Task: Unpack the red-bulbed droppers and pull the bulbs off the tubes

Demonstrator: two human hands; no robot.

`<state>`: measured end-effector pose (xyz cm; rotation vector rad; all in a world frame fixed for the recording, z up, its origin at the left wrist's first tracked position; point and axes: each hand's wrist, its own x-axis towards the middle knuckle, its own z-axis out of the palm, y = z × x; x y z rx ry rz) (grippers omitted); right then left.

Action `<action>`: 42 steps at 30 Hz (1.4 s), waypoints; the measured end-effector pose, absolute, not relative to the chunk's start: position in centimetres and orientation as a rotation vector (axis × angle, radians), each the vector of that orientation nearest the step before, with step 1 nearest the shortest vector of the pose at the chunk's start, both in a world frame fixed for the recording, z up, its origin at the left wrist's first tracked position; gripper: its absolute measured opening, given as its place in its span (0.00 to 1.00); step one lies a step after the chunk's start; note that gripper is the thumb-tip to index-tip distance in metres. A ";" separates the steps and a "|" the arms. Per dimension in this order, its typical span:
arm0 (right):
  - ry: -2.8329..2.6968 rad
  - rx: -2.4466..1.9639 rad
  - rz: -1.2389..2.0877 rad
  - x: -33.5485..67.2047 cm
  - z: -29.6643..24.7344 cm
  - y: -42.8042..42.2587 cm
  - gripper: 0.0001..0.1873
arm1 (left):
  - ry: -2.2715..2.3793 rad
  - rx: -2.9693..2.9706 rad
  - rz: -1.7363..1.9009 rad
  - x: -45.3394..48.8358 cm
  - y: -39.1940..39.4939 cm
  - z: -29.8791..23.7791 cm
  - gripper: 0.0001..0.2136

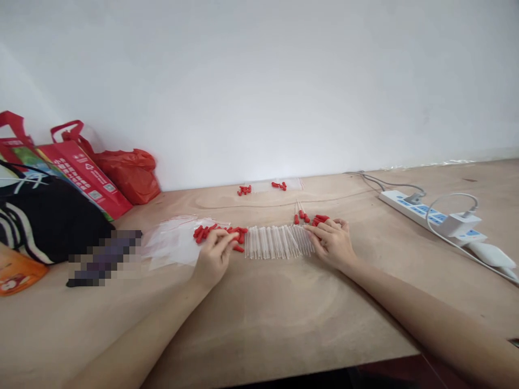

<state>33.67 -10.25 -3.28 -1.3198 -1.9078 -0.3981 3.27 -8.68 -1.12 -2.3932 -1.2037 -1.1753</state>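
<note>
A row of thin clear tubes [278, 241] lies side by side on the wooden table [284, 319]. My left hand [214, 256] rests at the row's left end, fingers curled in a pinch among several small red caps [211, 232]. My right hand [333, 242] lies at the row's right end, fingers pressed together on the tubes, with a few red caps [320, 218] just behind it. What sits inside each pinch is too small to name.
Clear zip bags [172, 246] lie left of the caps. Red shopping bags [87, 173] and a black-and-white bag [36, 216] stand at the left. More red caps on bags [263, 187] lie near the wall. A white power strip [432, 216] with cables is at the right.
</note>
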 end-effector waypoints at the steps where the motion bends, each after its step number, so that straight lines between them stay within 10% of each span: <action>1: -1.892 -1.358 -0.395 33.5 -3.3 -10.0 0.14 | -1.308 -2.293 -1.218 2.9 -8.1 -0.9 0.12; 22: -1.996 -1.413 -0.407 31.1 -3.5 -9.8 0.16 | -1.784 -1.865 -1.087 -2.2 -4.3 0.0 0.14; 42: -1.650 -1.547 -0.294 34.2 -2.2 -9.3 0.24 | -2.015 -2.466 -0.292 22.7 0.5 0.1 0.20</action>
